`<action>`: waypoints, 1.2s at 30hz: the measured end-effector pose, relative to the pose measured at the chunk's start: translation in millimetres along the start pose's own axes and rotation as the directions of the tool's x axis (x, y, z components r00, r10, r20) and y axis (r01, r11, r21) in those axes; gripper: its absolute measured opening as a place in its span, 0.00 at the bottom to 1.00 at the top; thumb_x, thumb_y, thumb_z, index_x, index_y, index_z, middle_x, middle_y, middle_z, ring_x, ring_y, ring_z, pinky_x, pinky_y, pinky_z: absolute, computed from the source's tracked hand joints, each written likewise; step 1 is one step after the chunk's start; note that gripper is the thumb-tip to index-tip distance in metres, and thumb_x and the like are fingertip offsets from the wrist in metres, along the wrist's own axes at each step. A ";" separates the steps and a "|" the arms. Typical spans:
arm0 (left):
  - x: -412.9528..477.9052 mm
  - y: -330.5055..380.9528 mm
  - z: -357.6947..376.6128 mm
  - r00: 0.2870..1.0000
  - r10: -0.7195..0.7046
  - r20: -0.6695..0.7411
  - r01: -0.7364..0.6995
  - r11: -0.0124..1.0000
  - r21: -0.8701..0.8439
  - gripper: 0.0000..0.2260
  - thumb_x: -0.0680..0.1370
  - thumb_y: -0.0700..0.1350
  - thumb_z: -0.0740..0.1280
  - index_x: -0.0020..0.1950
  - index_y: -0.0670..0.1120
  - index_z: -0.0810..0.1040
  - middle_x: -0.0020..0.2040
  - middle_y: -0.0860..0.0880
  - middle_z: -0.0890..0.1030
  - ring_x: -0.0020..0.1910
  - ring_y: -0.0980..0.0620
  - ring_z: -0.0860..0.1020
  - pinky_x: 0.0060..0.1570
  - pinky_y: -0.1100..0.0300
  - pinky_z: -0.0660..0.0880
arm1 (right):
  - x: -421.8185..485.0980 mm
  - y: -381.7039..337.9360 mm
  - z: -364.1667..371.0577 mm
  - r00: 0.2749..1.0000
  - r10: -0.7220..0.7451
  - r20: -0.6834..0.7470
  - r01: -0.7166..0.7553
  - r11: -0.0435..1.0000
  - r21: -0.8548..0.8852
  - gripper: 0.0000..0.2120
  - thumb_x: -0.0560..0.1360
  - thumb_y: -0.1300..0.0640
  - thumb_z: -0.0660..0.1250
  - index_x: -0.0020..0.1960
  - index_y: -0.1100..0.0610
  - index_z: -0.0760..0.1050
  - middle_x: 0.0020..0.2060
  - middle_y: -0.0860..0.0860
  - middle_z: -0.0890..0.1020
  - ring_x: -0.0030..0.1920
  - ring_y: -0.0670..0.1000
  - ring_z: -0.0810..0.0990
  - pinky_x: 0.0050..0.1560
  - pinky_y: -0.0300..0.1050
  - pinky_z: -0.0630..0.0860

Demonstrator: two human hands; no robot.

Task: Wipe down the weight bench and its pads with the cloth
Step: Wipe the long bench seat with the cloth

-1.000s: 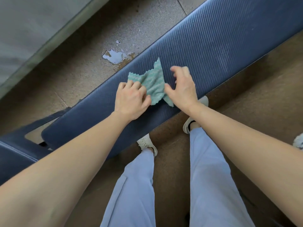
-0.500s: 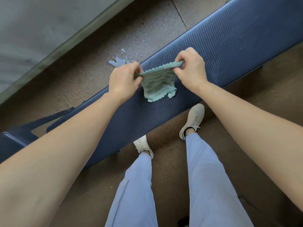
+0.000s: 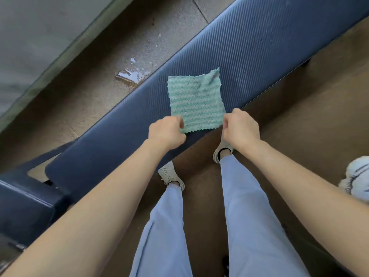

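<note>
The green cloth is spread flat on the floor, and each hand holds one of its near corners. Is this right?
Not quite. The head view shows the cloth spread flat on the blue bench pad instead. The left hand and the right hand do each hold a near corner.

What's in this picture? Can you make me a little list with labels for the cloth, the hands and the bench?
bench pad: long, dark blue, ribbed, running diagonally
cloth: green striped, spread flat on the bench pad
left hand: pinches the cloth's near left corner
right hand: pinches the cloth's near right corner
floor: brown, with a wet patch beyond the pad
</note>
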State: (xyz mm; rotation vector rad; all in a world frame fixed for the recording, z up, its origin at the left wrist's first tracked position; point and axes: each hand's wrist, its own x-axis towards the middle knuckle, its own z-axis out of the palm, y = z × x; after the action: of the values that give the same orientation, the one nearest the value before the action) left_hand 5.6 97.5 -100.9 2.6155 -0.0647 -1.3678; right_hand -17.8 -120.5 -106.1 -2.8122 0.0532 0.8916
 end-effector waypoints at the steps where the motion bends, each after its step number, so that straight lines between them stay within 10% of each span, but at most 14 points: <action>1: 3.0 4.0 3.9 0.999 -0.027 -0.029 0.026 0.999 -0.024 0.11 0.78 0.50 0.66 0.59 0.51 0.78 0.58 0.49 0.81 0.57 0.43 0.79 0.48 0.52 0.74 | -2.9 -3.3 7.3 1.000 0.020 0.001 -0.020 0.999 0.036 0.05 0.78 0.61 0.68 0.53 0.58 0.81 0.48 0.55 0.78 0.50 0.58 0.77 0.43 0.49 0.68; 5: 25.9 9.5 17.4 0.855 0.208 -0.475 -0.182 0.978 0.102 0.15 0.80 0.47 0.63 0.65 0.43 0.76 0.64 0.42 0.76 0.62 0.40 0.74 0.54 0.46 0.77 | 3.1 -25.8 37.3 0.967 -0.151 -0.204 0.205 0.939 0.276 0.09 0.75 0.66 0.67 0.54 0.62 0.79 0.54 0.60 0.80 0.57 0.63 0.78 0.54 0.56 0.77; 9: 64.9 -3.5 32.8 0.864 0.391 -0.318 -0.286 0.900 0.329 0.29 0.85 0.53 0.53 0.84 0.42 0.51 0.84 0.40 0.50 0.83 0.39 0.50 0.80 0.42 0.54 | 34.3 -28.0 66.0 0.962 -0.260 -0.085 0.271 0.949 0.159 0.30 0.84 0.53 0.58 0.82 0.61 0.56 0.83 0.57 0.53 0.83 0.59 0.48 0.83 0.58 0.49; 21: 169.2 46.5 -46.0 0.829 0.301 -0.471 -0.146 0.930 0.336 0.31 0.85 0.57 0.45 0.84 0.41 0.45 0.83 0.36 0.46 0.83 0.36 0.45 0.80 0.38 0.45 | 159.7 9.8 3.4 0.940 -0.230 -0.253 0.195 0.968 -0.157 0.30 0.85 0.45 0.42 0.84 0.56 0.44 0.84 0.57 0.47 0.84 0.57 0.46 0.83 0.57 0.48; 36: 112.8 136.7 38.1 0.874 0.398 -0.278 -0.272 0.876 0.397 0.32 0.86 0.58 0.46 0.84 0.43 0.43 0.83 0.36 0.41 0.82 0.35 0.40 0.80 0.39 0.46 | 60.4 102.4 38.2 0.984 -0.088 -0.157 0.081 0.996 -0.048 0.32 0.85 0.47 0.47 0.84 0.58 0.43 0.83 0.60 0.45 0.83 0.59 0.43 0.83 0.59 0.48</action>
State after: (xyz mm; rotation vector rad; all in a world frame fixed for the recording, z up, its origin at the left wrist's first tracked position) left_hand 45.8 -56.5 -187.9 2.8992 -0.7446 -0.8108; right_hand 0.6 -212.3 -188.8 -2.8940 -0.0623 0.6553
